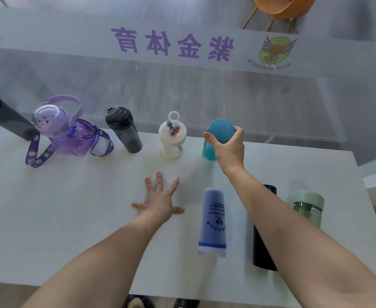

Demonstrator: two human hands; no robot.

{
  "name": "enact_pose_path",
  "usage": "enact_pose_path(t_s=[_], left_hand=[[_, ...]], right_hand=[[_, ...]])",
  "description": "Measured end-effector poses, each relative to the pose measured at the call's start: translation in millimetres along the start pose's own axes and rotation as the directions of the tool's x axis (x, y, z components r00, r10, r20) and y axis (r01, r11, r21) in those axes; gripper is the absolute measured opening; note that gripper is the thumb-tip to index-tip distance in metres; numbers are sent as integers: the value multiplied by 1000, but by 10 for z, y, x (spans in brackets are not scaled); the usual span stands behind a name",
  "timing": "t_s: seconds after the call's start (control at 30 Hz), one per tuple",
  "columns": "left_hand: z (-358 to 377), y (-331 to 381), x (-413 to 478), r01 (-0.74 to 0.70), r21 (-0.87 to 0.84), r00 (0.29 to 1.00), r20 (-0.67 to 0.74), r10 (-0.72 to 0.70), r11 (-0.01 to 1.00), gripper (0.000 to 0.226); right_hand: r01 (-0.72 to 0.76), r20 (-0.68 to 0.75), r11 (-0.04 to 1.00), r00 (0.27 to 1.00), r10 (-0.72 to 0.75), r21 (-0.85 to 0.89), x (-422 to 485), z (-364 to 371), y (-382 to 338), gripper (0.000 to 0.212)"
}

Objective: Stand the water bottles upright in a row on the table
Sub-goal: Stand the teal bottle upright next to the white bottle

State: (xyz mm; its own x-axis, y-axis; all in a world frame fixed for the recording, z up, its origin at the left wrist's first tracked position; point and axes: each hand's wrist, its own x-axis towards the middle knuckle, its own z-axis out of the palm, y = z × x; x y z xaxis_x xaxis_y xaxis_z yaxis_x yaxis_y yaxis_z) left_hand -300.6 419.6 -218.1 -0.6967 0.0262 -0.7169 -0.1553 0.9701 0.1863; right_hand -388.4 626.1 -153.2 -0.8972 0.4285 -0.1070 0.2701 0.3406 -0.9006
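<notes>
A row of upright bottles stands along the far edge of the white table (71,218): a dark grey bottle (7,117) at far left, a purple bear-lid bottle (60,130) with a strap, a smoky black bottle (122,128), a small white bottle (172,134) and a teal bottle (219,134). My right hand (228,147) grips the teal bottle near its lid. My left hand (160,200) lies flat on the table, fingers spread, holding nothing. Three bottles lie on their sides nearer me: a blue-purple one (213,221), a black one (262,250) partly behind my right forearm, and a green one (309,206).
A glass partition (182,90) with purple lettering rises just behind the table's far edge. Beyond it stands an orange chair (280,7). The table's right edge runs close to the green bottle. My shoes (160,303) show below the near edge.
</notes>
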Motion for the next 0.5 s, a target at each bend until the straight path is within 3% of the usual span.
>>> enact_pose_path(t_s=[0.5], left_hand=[[-7, 2, 1, 3, -3, 1000, -2, -3, 1000, 114]], right_hand=[[-32, 34, 999, 999, 32, 2, 3, -10, -9, 93]])
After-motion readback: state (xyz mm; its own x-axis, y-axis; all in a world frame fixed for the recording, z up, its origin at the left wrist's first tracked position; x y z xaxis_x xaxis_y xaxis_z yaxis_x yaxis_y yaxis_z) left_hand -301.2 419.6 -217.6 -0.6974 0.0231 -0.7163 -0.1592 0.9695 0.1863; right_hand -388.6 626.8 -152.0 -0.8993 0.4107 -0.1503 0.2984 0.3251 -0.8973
